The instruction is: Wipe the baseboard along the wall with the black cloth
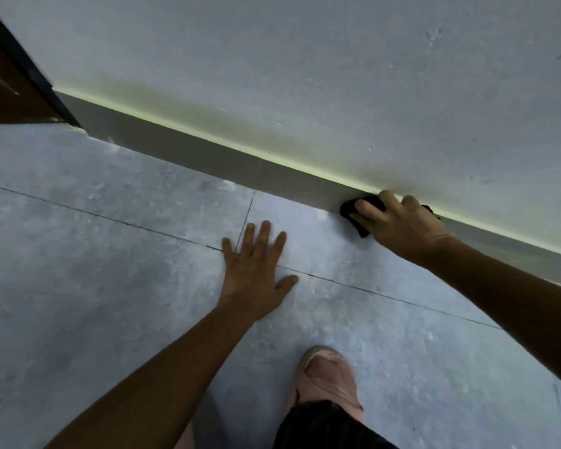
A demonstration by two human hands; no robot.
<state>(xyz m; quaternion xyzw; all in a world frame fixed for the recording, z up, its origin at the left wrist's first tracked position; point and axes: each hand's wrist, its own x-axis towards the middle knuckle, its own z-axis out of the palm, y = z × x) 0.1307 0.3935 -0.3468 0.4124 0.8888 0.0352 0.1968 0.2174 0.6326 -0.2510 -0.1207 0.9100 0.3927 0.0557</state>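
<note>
A grey baseboard (208,150) runs along the foot of the wall from upper left to lower right, with a lit yellowish strip along its top edge. My right hand (399,225) presses a black cloth (353,215) flat against the baseboard, fingers spread over it. Most of the cloth is hidden under that hand. My left hand (256,267) lies flat on the floor tile in front of the baseboard, fingers apart, holding nothing.
A dark brown door and black frame (20,89) stand at the upper left, where the baseboard ends. The grey tiled floor (110,254) has dark grout lines. My knee and dark shorts (327,384) are at the bottom centre.
</note>
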